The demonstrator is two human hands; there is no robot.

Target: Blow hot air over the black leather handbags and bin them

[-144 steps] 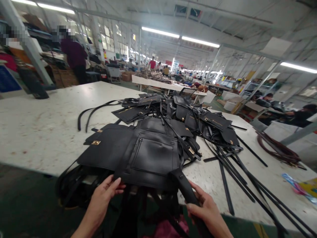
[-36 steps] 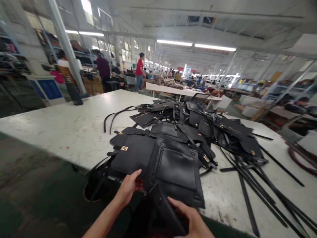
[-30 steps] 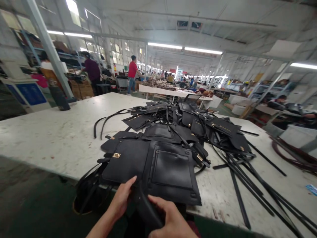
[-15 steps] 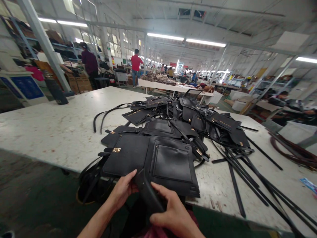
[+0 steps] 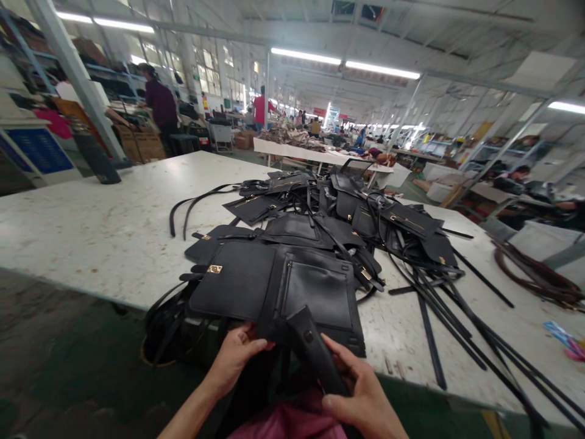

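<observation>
A black leather bag piece (image 5: pixel 233 280) lies spread flat at the near table edge, with a gold clasp (image 5: pixel 214 269) on its left flap and a zipped pocket panel (image 5: pixel 319 292) on its right. My left hand (image 5: pixel 238 358) is closed at its near edge, thumb on top and fingers partly hidden beneath. In my right hand (image 5: pixel 359 384) is a long black leather strip (image 5: pixel 315 350), gripped between thumb and fingers along its right side. The strip tilts up over the bag piece and has a small round dark spot near its upper end.
More black bag pieces (image 5: pixel 292 231) are heaped behind on the white table (image 5: pixel 114 244). Long black straps (image 5: pixel 457 323) trail to the right. A brown coil (image 5: pixel 534 274) lies at the right edge, a dark cylinder (image 5: pixel 98 160) stands far left. Several people work in the background.
My right hand has moved right with the leather strip, which has left my left hand. My left hand has shifted slightly down and now grips the bag piece's near edge.
</observation>
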